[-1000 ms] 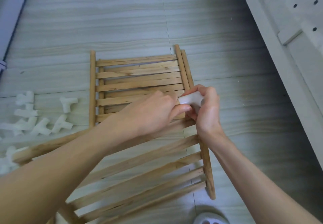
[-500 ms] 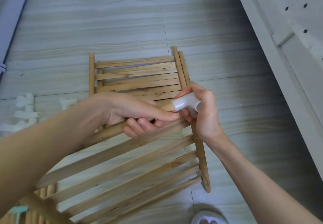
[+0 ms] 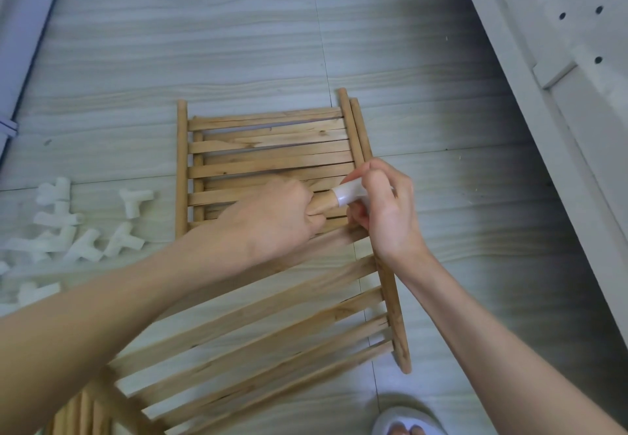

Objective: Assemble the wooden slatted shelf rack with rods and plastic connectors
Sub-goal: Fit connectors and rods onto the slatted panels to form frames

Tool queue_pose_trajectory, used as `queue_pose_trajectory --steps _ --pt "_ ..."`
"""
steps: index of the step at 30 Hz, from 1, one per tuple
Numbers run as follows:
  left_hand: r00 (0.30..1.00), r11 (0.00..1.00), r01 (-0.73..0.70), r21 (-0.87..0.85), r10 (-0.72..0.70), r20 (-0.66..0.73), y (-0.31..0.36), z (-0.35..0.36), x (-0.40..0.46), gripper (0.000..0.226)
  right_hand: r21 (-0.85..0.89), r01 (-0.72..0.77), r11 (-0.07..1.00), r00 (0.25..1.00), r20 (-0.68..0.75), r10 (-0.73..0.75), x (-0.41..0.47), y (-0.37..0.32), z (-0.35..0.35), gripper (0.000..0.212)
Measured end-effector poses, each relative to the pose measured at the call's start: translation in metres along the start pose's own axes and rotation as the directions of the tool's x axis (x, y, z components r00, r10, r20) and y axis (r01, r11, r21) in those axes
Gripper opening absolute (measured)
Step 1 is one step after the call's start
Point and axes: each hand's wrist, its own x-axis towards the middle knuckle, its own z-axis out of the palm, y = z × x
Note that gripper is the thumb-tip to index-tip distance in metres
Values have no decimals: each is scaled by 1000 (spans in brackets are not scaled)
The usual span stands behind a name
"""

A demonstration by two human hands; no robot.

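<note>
My left hand (image 3: 272, 220) grips a wooden rod (image 3: 323, 205) near its tip, above the floor. A white plastic connector (image 3: 348, 193) sits on that rod tip, and my right hand (image 3: 387, 210) grips the connector. Under both hands a wooden slatted panel (image 3: 272, 326) lies tilted, close to me. A second slatted panel (image 3: 268, 149) lies flat on the floor beyond it, with two round rods (image 3: 353, 125) along its right edge. Most of the held rod is hidden under my left hand and forearm.
Several loose white connectors (image 3: 78, 234) lie on the floor at the left. A white perforated board (image 3: 560, 60) stands along the right. A bundle of wooden rods (image 3: 78, 414) is at the bottom left. A slippered foot (image 3: 407, 424) shows at the bottom edge.
My left hand has closed into a fist round the rod and moved right, up to the connector. The connector sits further onto the rod tip.
</note>
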Motion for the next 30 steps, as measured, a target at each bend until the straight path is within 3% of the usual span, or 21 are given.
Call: queue_pose_trajectory --steps 4,7,10,12,14,18,22,26,30 --pt "985 945 -46 323 97 -143 -1 14 -3 22 -67 -72 995 997 -40 69 -1 8 2 24" --pt "966 915 -116 387 194 -169 0 22 -1 21 -36 -117 992 992 -44 116 -5 14 0 20" --pt "974 962 -224 156 224 22 -9 10 8 38 47 -128 991 991 -26 130 -5 15 -5 17" --pt "967 988 -128 -88 144 210 -22 -2 10 42 87 -132 987 991 -26 134 -2 14 -9 18" --pt "945 981 -7 -196 70 319 -33 -5 5 44 128 -138 982 990 -18 141 0 14 -10 21" --pt "992 996 -86 20 84 90 -33 11 -3 38 118 -128 985 990 -40 133 -1 15 -7 19" --pt "987 969 -27 244 64 -144 -29 26 -7 26 102 -109 989 991 -63 115 -6 17 -9 20" --pt "976 957 -11 290 74 -206 -37 33 -4 27 22 -197 980 979 -42 198 0 18 -4 20" --pt "980 966 -93 241 131 -147 -57 42 8 31 -111 -351 930 936 -50 348 17 32 2 19"
